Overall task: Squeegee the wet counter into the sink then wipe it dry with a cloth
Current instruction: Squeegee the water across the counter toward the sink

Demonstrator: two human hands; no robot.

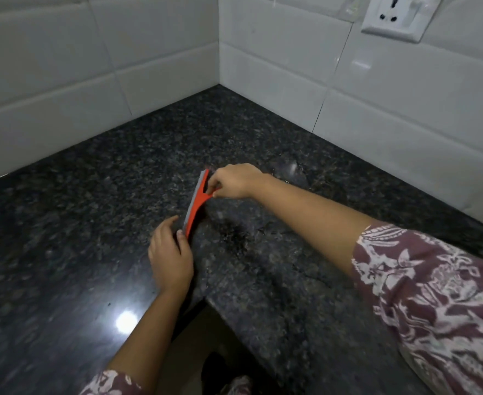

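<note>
A small red squeegee (197, 201) with a grey rubber blade stands on edge on the dark speckled granite counter (92, 212), in the middle of the view. My right hand (234, 181) pinches its short handle from the right. My left hand (170, 256) rests on the counter with its fingertips touching the near end of the blade. A wet patch (234, 238) glistens just right of the squeegee. No sink and no cloth are in view.
White tiled walls (291, 75) meet in a corner behind the counter. A white wall socket (388, 18) sits at the upper right. The counter's inner front edge (206, 300) forms a corner near my body, with floor below.
</note>
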